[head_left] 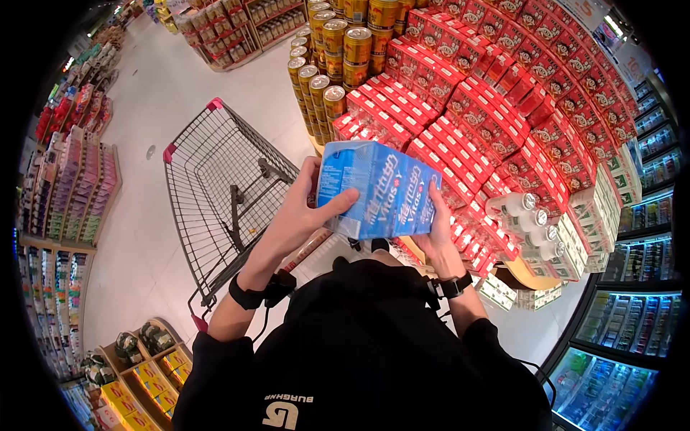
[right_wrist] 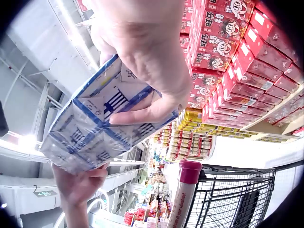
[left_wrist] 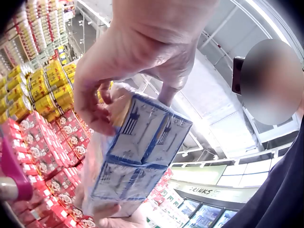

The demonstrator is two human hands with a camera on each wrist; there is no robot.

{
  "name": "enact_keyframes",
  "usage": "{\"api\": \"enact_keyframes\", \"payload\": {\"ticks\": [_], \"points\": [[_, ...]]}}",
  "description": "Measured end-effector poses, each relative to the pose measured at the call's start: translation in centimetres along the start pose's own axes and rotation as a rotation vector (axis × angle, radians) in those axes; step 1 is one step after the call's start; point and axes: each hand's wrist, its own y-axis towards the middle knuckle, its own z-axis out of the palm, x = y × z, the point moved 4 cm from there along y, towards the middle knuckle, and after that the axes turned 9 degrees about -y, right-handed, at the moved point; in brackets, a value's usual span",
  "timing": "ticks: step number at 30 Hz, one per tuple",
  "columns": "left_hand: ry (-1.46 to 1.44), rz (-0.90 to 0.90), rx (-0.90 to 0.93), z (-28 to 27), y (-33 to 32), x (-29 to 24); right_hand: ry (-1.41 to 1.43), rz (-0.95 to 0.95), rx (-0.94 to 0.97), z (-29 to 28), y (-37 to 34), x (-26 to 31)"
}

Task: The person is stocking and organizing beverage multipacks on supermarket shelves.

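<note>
Both hands hold a blue shrink-wrapped pack of drink cartons (head_left: 384, 190) in front of the chest, tilted, over the space between cart and display. My left hand (head_left: 314, 201) grips its left end, thumb across the printed face and fingers going behind. At the opposite end my right hand (head_left: 438, 226) clasps the side and lower corner. In the left wrist view the white-and-blue carton faces (left_wrist: 137, 137) show through clear film, the left hand (left_wrist: 142, 52) curled over one end. The right wrist view shows the right hand (right_wrist: 147, 71) with a finger along the carton faces (right_wrist: 104, 114).
A wire shopping cart (head_left: 226, 179) with pink corners stands at the left. Red boxed drinks (head_left: 467, 115) are stacked at the right, beside gold cans (head_left: 334, 65) and wrapped clear bottles (head_left: 528, 215). Lit drink fridges (head_left: 632, 316) line the far right; shelves (head_left: 72, 194) the left.
</note>
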Motion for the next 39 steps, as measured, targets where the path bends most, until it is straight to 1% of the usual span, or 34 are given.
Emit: {"api": "enact_keyframes", "payload": {"ticks": [2, 3, 6, 8, 10, 11, 12, 14, 15, 17, 20, 21, 23, 25, 27, 30, 31, 34, 35, 38, 39], "points": [[0.056, -0.047, -0.042, -1.3, 0.0, 0.8, -0.064, 0.023, -0.079, 0.2, 0.0, 0.5], [0.014, -0.157, -0.095, -2.1, 0.2, 1.9, -0.240, 0.048, -0.043, 0.3, -0.3, 1.4], [-0.173, -0.213, -0.177, -3.5, 1.4, 5.5, -0.464, 0.150, -0.043, 2.2, -1.4, 3.8], [-0.406, -0.258, -0.190, -3.3, 2.0, 5.9, -0.697, 0.105, -0.011, 3.8, -2.0, 5.6], [-0.616, -0.301, -0.236, -3.8, 2.1, 6.6, -0.858, 0.102, 0.052, 4.1, -1.9, 7.1], [-0.662, -0.327, -0.240, -3.9, 2.3, 7.1, -0.967, -0.007, 0.026, 2.6, -0.3, 7.0], [-0.664, -0.331, -0.233, -3.9, 2.5, 7.0, -1.025, -0.031, 0.028, 3.4, -0.3, 7.6], [-0.672, -0.334, -0.218, -3.7, 2.5, 6.5, -1.000, 0.027, 0.041, 4.9, -0.5, 8.2], [-0.679, -0.353, -0.187, -3.2, 2.2, 5.7, -1.007, 0.021, 0.017, 5.1, -0.4, 8.2], [-0.694, -0.359, -0.169, -3.3, 2.2, 5.7, -1.020, 0.010, -0.034, 5.3, -0.4, 8.3], [-0.694, -0.361, -0.146, -3.6, 2.3, 6.2, -1.092, -0.009, -0.012, 5.0, -0.2, 8.5], [-0.689, -0.358, -0.138, -3.7, 2.3, 6.4, -1.067, -0.010, 0.010, 5.1, -0.2, 8.5], [-0.633, -0.316, -0.199, -4.1, 2.4, 6.8, -1.018, -0.011, 0.054, 5.4, -0.5, 8.6], [-0.581, -0.267, -0.234, -4.4, 2.5, 6.7, -0.991, -0.029, 0.040, 3.4, 0.7, 7.4], [-0.534, -0.212, -0.247, -4.4, 2.5, 6.3, -0.849, 0.011, 0.077, 2.5, 1.1, 6.5], [-0.334, -0.081, -0.189, -3.9, 2.2, 4.7, -0.831, 0.015, 0.105, 3.2, 0.6, 4.9], [-0.301, -0.063, -0.148, -4.0, 2.2, 4.6, -0.694, 0.073, 0.078, 3.5, 0.1, 4.7], [-0.252, -0.059, -0.133, -3.7, 1.7, 3.9, -0.657, 0.034, 0.076, 3.3, -0.2, 4.4], [-0.217, -0.063, -0.176, -4.0, 1.7, 4.3, -0.686, 0.034, 0.093, 3.6, -0.2, 4.7], [-0.522, -0.234, -0.164, -3.2, 1.7, 4.5, -0.922, -0.114, -0.006, 4.0, -0.5, 6.0], [-0.595, -0.231, -0.184, -3.9, 2.3, 5.7, -0.958, -0.191, 0.039, 7.0, -2.1, 7.5]]}}
